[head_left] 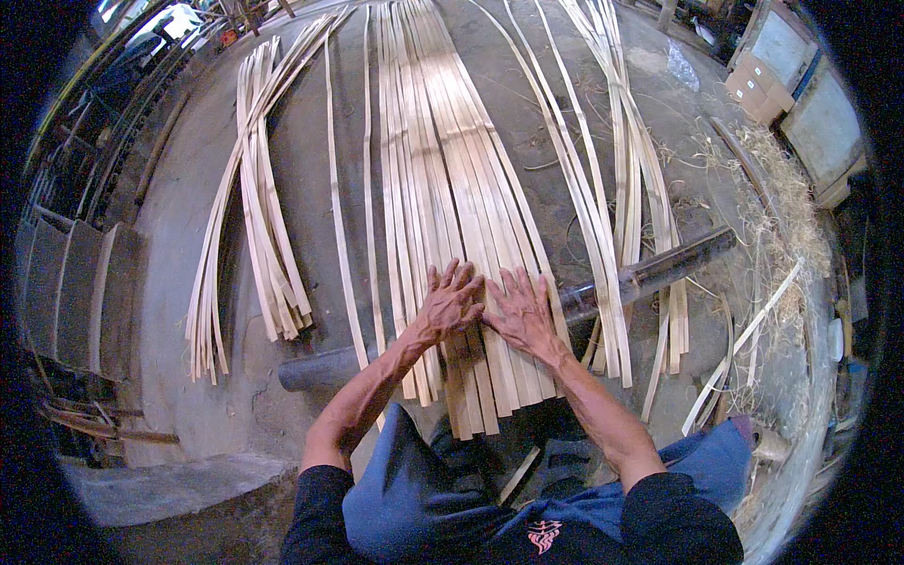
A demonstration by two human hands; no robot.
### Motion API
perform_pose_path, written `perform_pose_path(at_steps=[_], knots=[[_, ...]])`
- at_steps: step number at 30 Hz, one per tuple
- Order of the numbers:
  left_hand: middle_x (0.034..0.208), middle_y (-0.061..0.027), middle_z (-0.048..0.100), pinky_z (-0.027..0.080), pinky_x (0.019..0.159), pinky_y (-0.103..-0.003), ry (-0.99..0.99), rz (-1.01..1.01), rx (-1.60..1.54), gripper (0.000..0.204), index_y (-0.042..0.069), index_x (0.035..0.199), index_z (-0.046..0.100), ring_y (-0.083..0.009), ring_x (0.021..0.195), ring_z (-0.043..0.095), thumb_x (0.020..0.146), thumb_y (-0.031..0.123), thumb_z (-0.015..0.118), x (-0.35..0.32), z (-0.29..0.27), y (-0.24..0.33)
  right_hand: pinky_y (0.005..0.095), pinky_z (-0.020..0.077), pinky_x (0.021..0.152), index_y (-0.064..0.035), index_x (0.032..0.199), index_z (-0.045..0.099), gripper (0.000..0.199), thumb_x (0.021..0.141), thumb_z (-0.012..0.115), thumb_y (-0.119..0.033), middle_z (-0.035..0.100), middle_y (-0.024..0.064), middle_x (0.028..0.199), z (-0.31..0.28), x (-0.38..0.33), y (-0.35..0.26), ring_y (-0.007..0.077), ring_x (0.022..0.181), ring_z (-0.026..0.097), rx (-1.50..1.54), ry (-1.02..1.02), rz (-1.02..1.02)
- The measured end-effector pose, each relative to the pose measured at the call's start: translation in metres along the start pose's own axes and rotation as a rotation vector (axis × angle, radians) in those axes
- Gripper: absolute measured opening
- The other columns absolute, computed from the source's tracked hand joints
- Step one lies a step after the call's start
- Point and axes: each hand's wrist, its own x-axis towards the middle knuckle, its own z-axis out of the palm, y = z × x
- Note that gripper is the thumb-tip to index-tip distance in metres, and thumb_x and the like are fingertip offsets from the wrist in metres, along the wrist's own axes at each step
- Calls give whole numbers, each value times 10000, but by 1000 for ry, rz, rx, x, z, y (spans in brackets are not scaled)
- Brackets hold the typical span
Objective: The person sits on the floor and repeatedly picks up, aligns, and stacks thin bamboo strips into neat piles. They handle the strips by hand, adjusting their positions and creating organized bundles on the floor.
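Note:
A row of long, pale bamboo strips (443, 169) lies side by side in front of me, running away across the floor. Their near ends rest over a dark round pole (650, 273) that lies crosswise beneath them. My left hand (452, 299) lies on the strips with its fingers spread. Close beside it, my right hand (520, 311) is also spread flat on the strips. The two hands almost meet at the thumbs. Some near ends of the strips stick out unevenly below my wrists, above my knees.
Loose bundles of strips lie at the left (268, 207) and at the right (636, 179). Curly shavings (786, 207) are heaped along the right side. Grey slabs (75, 292) stand at the left, and a cardboard box (759, 89) sits at the far right.

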Motion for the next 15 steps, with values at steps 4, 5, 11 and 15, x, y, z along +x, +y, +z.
perform_pose_path(at_steps=[4,5,11,15], knots=[[1344,-128,274,79,1013,-539,20,14,-5,576,105,1254,382,-321,1273,168,775,404,492,5,-4,7,592,14,983,-179,1297,341,633,782,434,-535,259,115,1362,-11,-4,10,334,1280,135,-33,-72,9],[1334,-135,286,102,1012,-533,7,7,14,578,89,1247,385,-322,1264,192,767,387,509,5,-6,9,590,7,984,-184,1305,326,644,783,425,-548,242,113,1370,-15,-5,12,332,1286,116,-39,-36,-12],[1219,-163,363,283,900,-473,134,-173,-126,605,0,1187,361,-335,1041,381,690,247,603,22,-8,20,591,8,981,-176,1330,268,733,752,448,-589,169,147,1389,-26,0,28,358,1282,111,-30,-51,39],[1074,-224,458,368,836,-441,139,-254,-196,608,-55,1164,332,-369,958,454,695,221,604,48,-8,11,612,58,967,-132,1328,261,760,752,453,-588,132,194,1387,-23,7,45,386,1279,91,92,-57,133]])
